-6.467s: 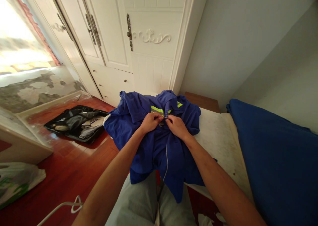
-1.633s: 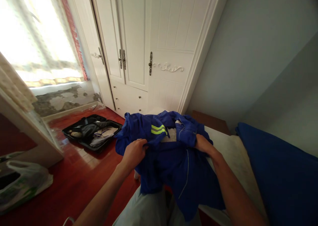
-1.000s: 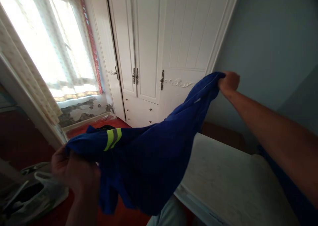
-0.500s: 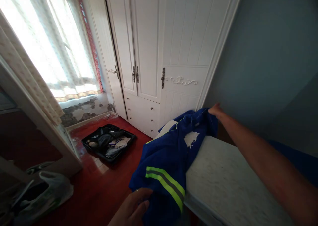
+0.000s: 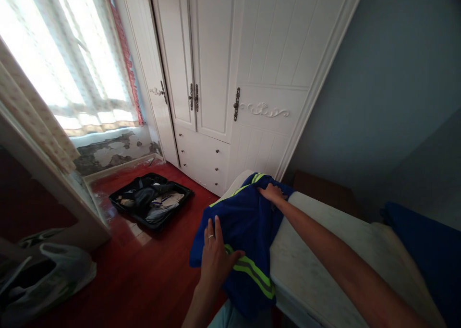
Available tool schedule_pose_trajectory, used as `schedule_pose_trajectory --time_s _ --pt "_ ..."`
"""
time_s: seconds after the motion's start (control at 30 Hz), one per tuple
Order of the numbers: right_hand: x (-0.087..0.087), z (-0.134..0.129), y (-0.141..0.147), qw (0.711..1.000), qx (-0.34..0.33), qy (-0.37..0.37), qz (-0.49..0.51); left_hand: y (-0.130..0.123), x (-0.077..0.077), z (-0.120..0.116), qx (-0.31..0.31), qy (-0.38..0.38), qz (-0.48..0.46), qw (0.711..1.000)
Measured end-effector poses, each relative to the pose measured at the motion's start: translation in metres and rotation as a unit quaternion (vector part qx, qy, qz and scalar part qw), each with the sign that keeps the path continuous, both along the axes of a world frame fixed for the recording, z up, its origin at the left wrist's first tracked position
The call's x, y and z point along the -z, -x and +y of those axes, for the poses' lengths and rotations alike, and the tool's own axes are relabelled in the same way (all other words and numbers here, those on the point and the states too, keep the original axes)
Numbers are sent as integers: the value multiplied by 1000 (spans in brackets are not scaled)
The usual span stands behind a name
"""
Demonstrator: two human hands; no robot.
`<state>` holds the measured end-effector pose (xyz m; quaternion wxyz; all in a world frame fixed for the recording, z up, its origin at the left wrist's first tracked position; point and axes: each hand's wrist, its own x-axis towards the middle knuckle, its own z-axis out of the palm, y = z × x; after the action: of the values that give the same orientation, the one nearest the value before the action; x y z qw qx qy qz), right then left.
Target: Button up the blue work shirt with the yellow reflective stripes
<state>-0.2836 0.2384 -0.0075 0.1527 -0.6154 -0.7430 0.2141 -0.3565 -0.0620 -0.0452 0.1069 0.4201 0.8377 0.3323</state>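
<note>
A dark blue work garment (image 5: 248, 217) with yellow-green and grey reflective bands lies over the corner of a pale mattress (image 5: 324, 241), its lower part hanging over the near edge. My left hand (image 5: 216, 256) rests on the garment's near left part, fingers stretched and thumb spread beside a reflective band; a ring shows on one finger. Toward the far end, my right hand (image 5: 272, 193) has its fingers closed on the cloth. Some of those fingertips are hidden by the hand itself. Whether the garment is a jacket or trousers I cannot tell.
An open black suitcase (image 5: 151, 200) with clothes inside lies on the red floor (image 5: 144, 270). A white wardrobe (image 5: 212, 68) stands behind. At lower left is a plastic bag (image 5: 68, 275). Blue fabric (image 5: 425, 251) lies at the right, near a brown box-like piece (image 5: 324, 188).
My right hand has brought the garment's far end nearer, folding it over; the pale ragged patch is no longer visible. My left hand has moved up onto the cloth and opened.
</note>
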Motion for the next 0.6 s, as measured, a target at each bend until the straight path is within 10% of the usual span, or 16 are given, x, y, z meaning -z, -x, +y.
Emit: schedule_pose_trajectory --time_s 0.27,0.6 --pt "14 5 35 989 49 -19 142 -19 -4 -19 23 125 -56 990" --pt "19 33 77 924 221 38 310 2 -19 13 -15 -21 0 1000"
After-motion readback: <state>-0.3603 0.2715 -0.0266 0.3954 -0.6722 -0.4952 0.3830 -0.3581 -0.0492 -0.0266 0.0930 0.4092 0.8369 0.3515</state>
